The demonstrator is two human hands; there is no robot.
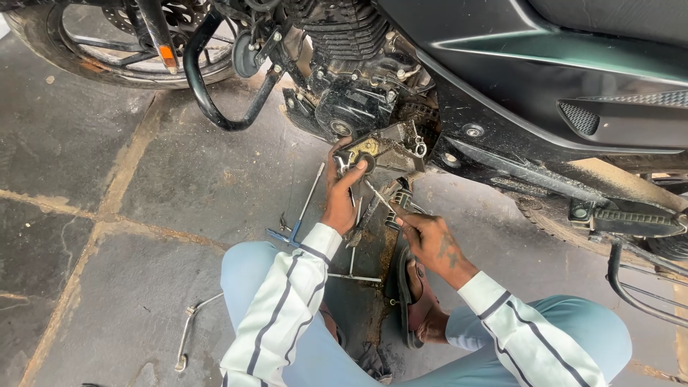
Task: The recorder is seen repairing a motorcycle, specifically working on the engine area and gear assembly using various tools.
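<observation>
1. Black-and-dark-green motorcycle (pixel 545 79) fills the top of the view, standing on a grey stone-slab floor (pixel 86 215); its spoked front wheel (pixel 107 43) is at the upper left, and a curved black crash guard bar (pixel 215 93) sits just beside the greasy black engine (pixel 351 79).
2. Low on the engine's side hangs a grimy grey metal cover plate (pixel 387 149); the left hand (pixel 342 193) is closed on its lower left edge, thumb pressed against the face.
3. Just below and right of that plate, the right hand (pixel 430 240) grips a thin silver rod-like tool (pixel 376 195) whose tip points up toward the plate; exactly where the tip ends, I cannot tell.
4. Near the left wrist a blue-handled T-shaped metal wrench (pixel 299 215) lies on the floor.
5. Well apart, at the lower left, lies a small bent silver lever (pixel 188 333).
</observation>
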